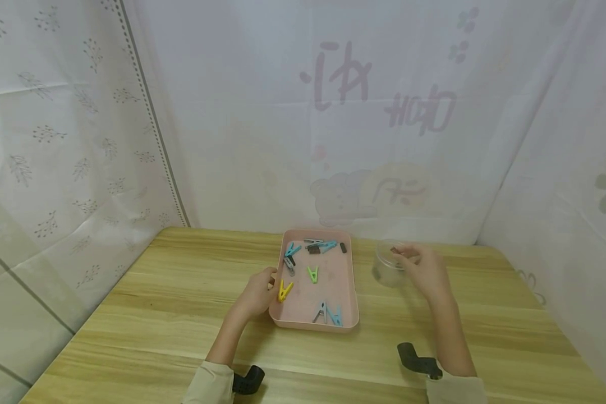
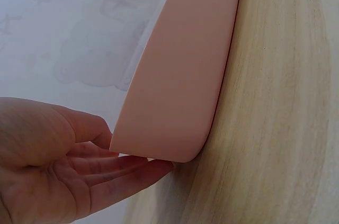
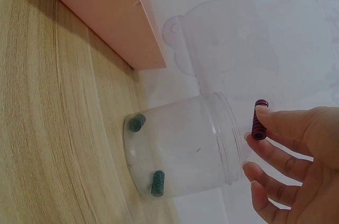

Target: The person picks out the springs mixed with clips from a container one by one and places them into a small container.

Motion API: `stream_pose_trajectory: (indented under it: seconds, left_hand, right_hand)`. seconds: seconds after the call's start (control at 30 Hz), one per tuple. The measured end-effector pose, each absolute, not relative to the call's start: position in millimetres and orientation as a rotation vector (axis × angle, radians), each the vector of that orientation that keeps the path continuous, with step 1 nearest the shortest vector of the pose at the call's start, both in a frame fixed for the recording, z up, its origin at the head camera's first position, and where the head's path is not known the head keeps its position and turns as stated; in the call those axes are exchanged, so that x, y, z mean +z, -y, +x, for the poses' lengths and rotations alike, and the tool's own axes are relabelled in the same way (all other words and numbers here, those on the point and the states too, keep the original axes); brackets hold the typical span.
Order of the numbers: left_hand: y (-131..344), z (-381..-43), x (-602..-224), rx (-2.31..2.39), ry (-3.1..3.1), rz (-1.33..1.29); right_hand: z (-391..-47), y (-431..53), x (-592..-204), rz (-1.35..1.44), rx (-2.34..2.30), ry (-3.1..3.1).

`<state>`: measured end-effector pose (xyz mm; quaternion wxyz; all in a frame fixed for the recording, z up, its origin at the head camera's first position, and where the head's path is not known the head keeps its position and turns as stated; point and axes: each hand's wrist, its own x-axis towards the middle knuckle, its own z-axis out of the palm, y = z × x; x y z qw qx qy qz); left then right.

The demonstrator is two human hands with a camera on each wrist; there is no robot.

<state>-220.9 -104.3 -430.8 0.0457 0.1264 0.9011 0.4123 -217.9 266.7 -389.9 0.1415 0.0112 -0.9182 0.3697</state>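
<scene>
My right hand (image 1: pixel 426 275) pinches a small dark red ribbed cylinder (image 3: pixel 259 120) between thumb and fingertips, just over the mouth of a clear jar (image 3: pixel 185 144). Two dark green ribbed cylinders lie at the bottom of that jar, one (image 3: pixel 158 183) nearer the camera and one (image 3: pixel 136 123) farther off. My left hand (image 1: pixel 256 293) holds the left side of a pink tray (image 1: pixel 328 292); in the left wrist view its thumb is at the rim and its fingers are against the wall. Inside the tray are a yellow clothespin (image 1: pixel 284 290) and a green clothespin (image 1: pixel 313 274).
More clothespins lie in the tray: blue ones (image 1: pixel 335 316) and grey ones (image 1: pixel 321 312), with several at the far end beside small dark pieces (image 1: pixel 343 247). The wooden table (image 1: pixel 182 292) meets a patterned cloth (image 1: pixel 262 140) at its back edge.
</scene>
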Motion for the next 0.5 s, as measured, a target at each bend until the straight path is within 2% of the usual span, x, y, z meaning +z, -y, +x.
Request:
stream_pose_trajectory:
  seconds: [0.5]
  left_hand:
    - [103.1, -219.4, -427.5, 1.264, -2.746, 0.373]
  right_hand:
    - [-220.6, -269.2, -395.6, 0.056, 1.013, 2.639]
